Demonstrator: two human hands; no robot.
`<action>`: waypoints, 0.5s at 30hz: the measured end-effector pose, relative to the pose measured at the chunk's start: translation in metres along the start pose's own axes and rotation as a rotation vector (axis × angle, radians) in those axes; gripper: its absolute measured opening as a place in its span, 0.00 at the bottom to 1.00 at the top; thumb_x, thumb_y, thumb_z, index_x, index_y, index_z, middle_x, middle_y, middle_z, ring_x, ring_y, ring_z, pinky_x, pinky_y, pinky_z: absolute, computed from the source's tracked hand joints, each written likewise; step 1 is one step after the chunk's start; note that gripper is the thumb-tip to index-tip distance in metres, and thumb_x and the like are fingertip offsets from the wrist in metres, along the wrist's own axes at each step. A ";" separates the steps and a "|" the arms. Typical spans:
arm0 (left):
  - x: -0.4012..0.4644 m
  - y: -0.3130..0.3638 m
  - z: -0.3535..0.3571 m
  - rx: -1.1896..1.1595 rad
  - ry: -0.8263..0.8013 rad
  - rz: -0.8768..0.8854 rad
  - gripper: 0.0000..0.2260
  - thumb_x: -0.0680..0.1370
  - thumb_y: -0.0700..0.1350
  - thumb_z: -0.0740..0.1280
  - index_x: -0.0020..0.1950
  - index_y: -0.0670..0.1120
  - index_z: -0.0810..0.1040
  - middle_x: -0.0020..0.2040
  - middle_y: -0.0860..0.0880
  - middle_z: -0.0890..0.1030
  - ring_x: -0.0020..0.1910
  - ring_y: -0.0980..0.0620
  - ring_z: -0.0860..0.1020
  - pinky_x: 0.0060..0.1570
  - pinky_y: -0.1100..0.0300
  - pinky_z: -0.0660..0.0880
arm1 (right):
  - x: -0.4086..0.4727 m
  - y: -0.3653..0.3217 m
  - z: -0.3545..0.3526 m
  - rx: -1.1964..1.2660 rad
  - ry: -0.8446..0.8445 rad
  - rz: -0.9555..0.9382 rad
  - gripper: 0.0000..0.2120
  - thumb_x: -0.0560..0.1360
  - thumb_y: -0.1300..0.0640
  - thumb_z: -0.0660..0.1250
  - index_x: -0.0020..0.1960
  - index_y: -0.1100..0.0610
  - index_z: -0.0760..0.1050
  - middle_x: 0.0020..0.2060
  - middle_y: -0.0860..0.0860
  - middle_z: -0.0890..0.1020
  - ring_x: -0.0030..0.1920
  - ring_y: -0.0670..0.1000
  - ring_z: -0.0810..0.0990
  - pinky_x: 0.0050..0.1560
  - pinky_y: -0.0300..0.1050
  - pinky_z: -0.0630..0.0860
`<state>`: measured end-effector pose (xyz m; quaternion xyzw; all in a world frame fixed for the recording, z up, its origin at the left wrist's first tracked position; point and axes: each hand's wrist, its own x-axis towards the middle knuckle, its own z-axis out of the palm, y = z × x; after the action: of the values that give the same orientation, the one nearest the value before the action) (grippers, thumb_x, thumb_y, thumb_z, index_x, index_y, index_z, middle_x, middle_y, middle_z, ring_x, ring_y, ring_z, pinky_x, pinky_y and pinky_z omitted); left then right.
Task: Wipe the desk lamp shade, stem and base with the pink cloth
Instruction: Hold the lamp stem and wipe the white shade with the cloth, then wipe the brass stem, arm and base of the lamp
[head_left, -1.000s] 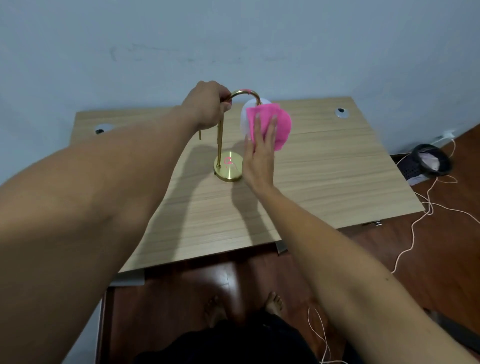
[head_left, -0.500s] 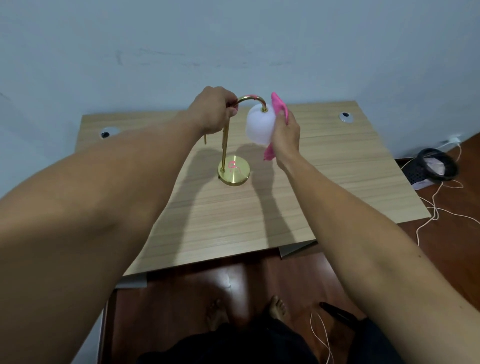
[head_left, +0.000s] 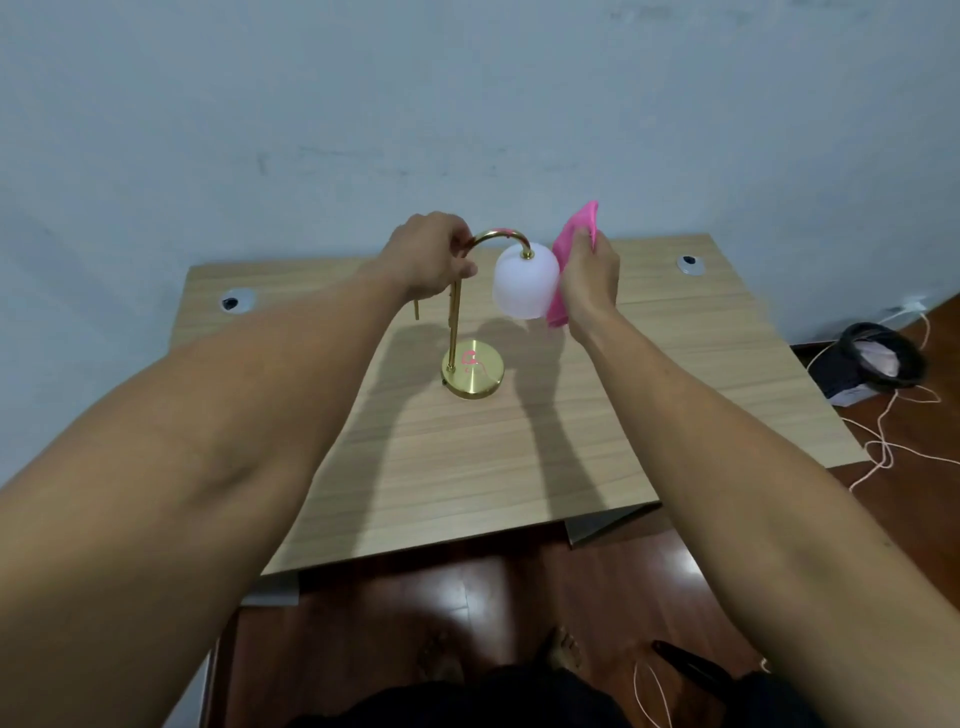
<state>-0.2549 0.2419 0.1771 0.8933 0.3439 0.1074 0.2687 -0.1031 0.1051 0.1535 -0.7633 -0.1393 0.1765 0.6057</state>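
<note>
A small desk lamp stands on the wooden desk (head_left: 467, 467): a round brass base (head_left: 480, 376), a thin brass stem (head_left: 453, 327) curving over the top, and a white frosted shade (head_left: 524, 286) hanging from the curve. My left hand (head_left: 431, 257) grips the top of the stem just left of the curve. My right hand (head_left: 589, 283) holds the pink cloth (head_left: 569, 244) flat against the right side of the shade. Part of the cloth sticks up above my fingers, and its lower edge shows below the shade.
Two cable grommets sit in the desk's back corners, one at the left (head_left: 236, 301) and one at the right (head_left: 690, 262). On the floor at the right lie a black bin (head_left: 878, 361) and a loose white cord (head_left: 883, 441). The wall rises just behind the desk.
My right hand has carried the cloth from the front of the shade round to its right side. The left hand has kept its grip on the stem.
</note>
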 end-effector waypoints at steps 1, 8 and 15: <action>-0.002 -0.001 -0.002 -0.009 0.010 -0.015 0.18 0.74 0.51 0.77 0.61 0.49 0.81 0.58 0.49 0.83 0.59 0.46 0.79 0.64 0.46 0.76 | 0.002 -0.002 0.001 -0.033 0.001 -0.026 0.21 0.84 0.40 0.54 0.44 0.51 0.76 0.40 0.47 0.79 0.41 0.51 0.78 0.43 0.47 0.76; -0.022 -0.036 -0.004 -0.068 0.048 -0.131 0.33 0.70 0.54 0.81 0.72 0.51 0.73 0.67 0.48 0.79 0.67 0.45 0.77 0.69 0.45 0.73 | -0.006 -0.012 0.014 -0.092 -0.081 -0.122 0.20 0.84 0.40 0.53 0.44 0.51 0.75 0.39 0.46 0.79 0.46 0.55 0.80 0.52 0.54 0.79; -0.031 -0.068 0.023 -0.250 0.096 -0.328 0.30 0.70 0.47 0.82 0.69 0.44 0.76 0.59 0.47 0.81 0.58 0.45 0.81 0.62 0.50 0.77 | -0.027 -0.008 0.037 -0.065 -0.150 -0.256 0.21 0.85 0.45 0.54 0.73 0.47 0.74 0.66 0.43 0.81 0.60 0.42 0.79 0.59 0.31 0.70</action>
<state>-0.3073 0.2537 0.1205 0.7789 0.4809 0.1464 0.3749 -0.1437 0.1282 0.1566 -0.7431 -0.2862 0.1498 0.5861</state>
